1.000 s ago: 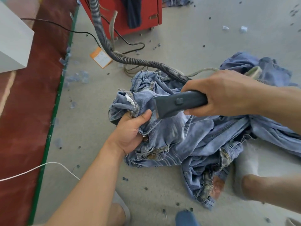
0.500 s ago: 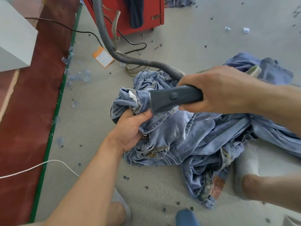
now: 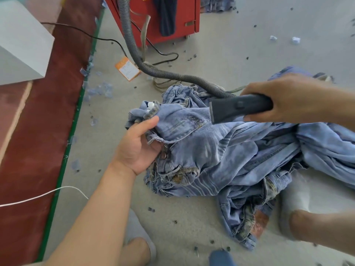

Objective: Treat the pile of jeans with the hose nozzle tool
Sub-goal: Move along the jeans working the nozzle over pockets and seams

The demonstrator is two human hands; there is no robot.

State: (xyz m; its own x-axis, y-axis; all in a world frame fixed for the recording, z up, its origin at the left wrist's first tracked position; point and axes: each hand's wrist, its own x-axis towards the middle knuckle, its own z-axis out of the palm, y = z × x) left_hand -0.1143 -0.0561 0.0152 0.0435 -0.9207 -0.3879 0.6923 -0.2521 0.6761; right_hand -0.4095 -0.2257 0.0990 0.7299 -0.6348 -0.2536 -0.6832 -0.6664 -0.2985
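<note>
A pile of light blue jeans [image 3: 221,154] lies crumpled on the grey floor. My left hand [image 3: 137,144] grips a bunched fold at the pile's left edge, thumb on top of the cloth. My right hand [image 3: 294,96] holds the dark grey hose nozzle tool [image 3: 236,110] by its handle. The nozzle's flat mouth points left and hangs just above the jeans' upper part. A ribbed grey hose [image 3: 153,70] runs from the nozzle up and back toward the red machine.
A red machine [image 3: 172,18] stands at the back with black cables beside it. An orange tag [image 3: 127,68] lies on the floor. A red mat with a green edge [image 3: 38,131] borders the left. My feet in pale slippers [image 3: 292,200] flank the pile. Small scraps dot the floor.
The nozzle has drawn back to the right, away from my left hand, across the jeans. My left hand has kept its hold on the fold, with the thumb now raised more.
</note>
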